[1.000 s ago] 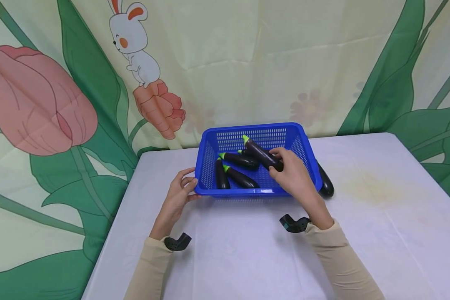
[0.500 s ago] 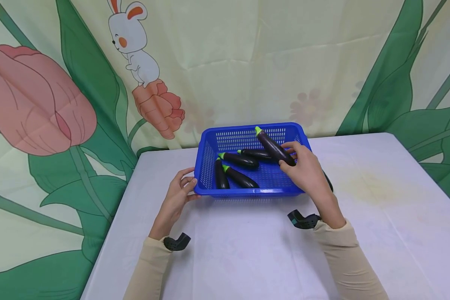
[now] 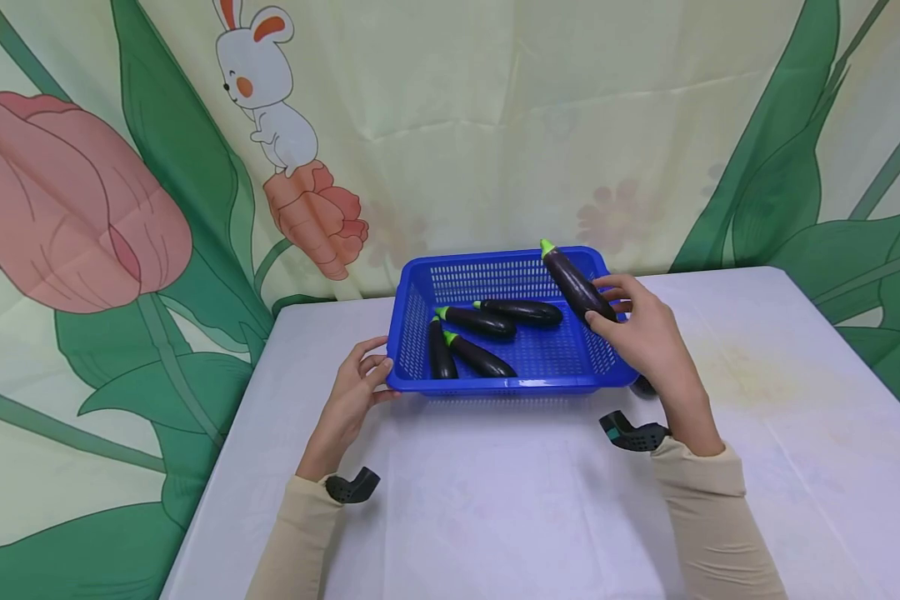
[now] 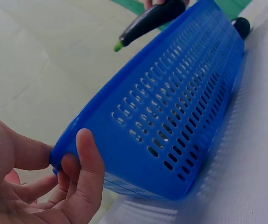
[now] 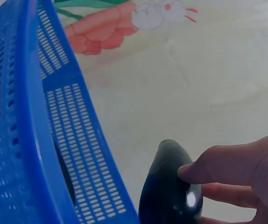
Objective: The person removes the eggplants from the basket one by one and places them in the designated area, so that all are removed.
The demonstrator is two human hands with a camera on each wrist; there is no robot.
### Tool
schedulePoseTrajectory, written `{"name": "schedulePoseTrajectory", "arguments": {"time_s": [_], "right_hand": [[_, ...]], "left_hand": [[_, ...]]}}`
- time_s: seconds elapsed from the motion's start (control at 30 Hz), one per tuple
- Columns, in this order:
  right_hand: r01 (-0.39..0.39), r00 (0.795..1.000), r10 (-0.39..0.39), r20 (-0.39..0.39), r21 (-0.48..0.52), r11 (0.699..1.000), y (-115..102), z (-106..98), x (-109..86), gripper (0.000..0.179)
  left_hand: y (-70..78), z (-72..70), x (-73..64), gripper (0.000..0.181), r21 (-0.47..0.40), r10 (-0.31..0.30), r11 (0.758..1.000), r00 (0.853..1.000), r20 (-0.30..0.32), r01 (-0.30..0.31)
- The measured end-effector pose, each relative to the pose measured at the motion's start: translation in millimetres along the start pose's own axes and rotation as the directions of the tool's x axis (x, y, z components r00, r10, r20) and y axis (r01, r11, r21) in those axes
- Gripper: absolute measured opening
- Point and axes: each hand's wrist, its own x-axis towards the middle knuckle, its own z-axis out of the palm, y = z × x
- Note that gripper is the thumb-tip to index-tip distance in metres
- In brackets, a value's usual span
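My right hand (image 3: 645, 333) grips an eggplant (image 3: 576, 285) by its thick end, holding it tilted above the right end of a blue plastic basket (image 3: 495, 385). Its green stem points up and to the left. In the right wrist view thumb and fingers pinch that eggplant (image 5: 169, 186) beside the basket wall (image 5: 31, 116). With thumb and fingers, my left hand (image 3: 354, 385) pinches the basket's left rim, as the left wrist view shows at the rim corner (image 4: 64, 149). Several eggplants lie inside, among them one at the back (image 3: 525, 312) and one at the front (image 3: 482, 357).
Another eggplant (image 3: 642, 387) lies on the table outside the basket's right end, mostly hidden by the right hand and basket. The table (image 3: 495, 500) has a white cloth. Behind it hangs a printed curtain (image 3: 480, 125), close to the basket's back.
My right hand has moved right and slightly up with the eggplant, from over the basket's middle to its right end. The left hand keeps its hold on the rim.
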Motion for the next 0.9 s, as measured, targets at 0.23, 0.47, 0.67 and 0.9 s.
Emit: {"name": "schedulePoseTrajectory", "arguments": {"time_s": [0.23, 0.47, 0.67, 0.9], "right_hand": [[-0.049, 0.999, 0.046, 0.027, 0.105, 0.993, 12.6, -17.9, 0.6, 0.056], [-0.101, 0.994, 0.094, 0.05, 0.159, 0.982, 34.3, -35.7, 3.8, 0.062], [-0.137, 0.989, 0.126, 0.075, 0.161, 0.977, 55.4, -50.0, 5.5, 0.064], [-0.2, 0.977, 0.184, 0.106, 0.164, 0.966, 79.1, -60.7, 6.2, 0.068]], "left_hand": [[-0.4, -0.8, -0.4, 0.047, -0.005, -0.01, 1.0, 1.0, -0.005, 0.01], [0.4, -0.5, -0.6, 0.047, 0.004, -0.012, 1.0, 1.0, -0.013, 0.012], [0.2, -0.8, -0.1, 0.047, 0.004, -0.008, 1.0, 1.0, -0.009, 0.008], [-0.3, 0.1, 0.5, 0.048, 0.004, -0.007, 1.0, 1.0, -0.006, 0.007]]}}
